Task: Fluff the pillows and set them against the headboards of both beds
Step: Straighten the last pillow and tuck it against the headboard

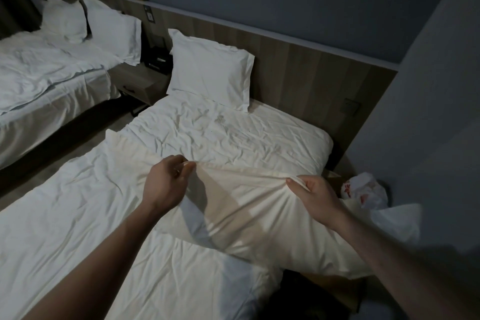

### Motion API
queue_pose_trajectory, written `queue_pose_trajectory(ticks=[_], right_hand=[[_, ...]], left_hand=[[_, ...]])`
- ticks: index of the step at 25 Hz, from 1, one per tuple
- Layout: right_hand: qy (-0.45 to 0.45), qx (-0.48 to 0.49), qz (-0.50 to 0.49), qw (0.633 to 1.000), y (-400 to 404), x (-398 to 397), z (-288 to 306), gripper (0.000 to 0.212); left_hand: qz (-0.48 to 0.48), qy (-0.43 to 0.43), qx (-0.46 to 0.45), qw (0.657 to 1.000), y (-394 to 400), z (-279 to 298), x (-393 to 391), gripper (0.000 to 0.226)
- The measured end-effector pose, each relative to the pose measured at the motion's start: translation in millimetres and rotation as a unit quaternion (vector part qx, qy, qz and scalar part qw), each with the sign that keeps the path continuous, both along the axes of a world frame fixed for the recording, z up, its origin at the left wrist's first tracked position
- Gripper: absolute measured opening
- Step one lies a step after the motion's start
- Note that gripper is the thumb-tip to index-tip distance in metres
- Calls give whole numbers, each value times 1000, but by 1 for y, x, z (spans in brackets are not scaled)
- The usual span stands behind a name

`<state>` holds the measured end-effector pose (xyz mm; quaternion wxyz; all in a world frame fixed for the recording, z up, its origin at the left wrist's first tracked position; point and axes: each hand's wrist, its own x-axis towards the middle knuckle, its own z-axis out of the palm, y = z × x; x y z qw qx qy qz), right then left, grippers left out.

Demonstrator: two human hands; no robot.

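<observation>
A cream pillow (249,215) lies across the right side of the near bed (78,215). My left hand (166,179) pinches its upper edge on the left, and my right hand (315,189) grips a bunch of its cover on the right. One white pillow (210,70) leans upright against the wooden headboard (311,73) of this bed. On the far bed (39,70) at the upper left, two white pillows (65,18) (111,28) stand against the headboard.
A nightstand (142,83) with a dark phone sits between the beds. A crumpled white bag with red print (363,189) lies on the floor at the right, next to the grey wall (428,112). A floor strip separates the beds.
</observation>
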<state>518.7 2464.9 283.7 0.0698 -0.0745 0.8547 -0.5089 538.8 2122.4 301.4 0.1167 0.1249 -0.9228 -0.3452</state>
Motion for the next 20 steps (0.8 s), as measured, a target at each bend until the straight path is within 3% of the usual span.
queue_pose_trajectory(ticks=[10,20], right_hand=[[21,-3,-23,1000,15,-67,11,54],[-6,-18,-17,1000,74,-246,-44,57]], left_hand=[[-24,-1,7,1000,12,3,-78,23],[-2,-37,-6,999,77,-31,-252,22]])
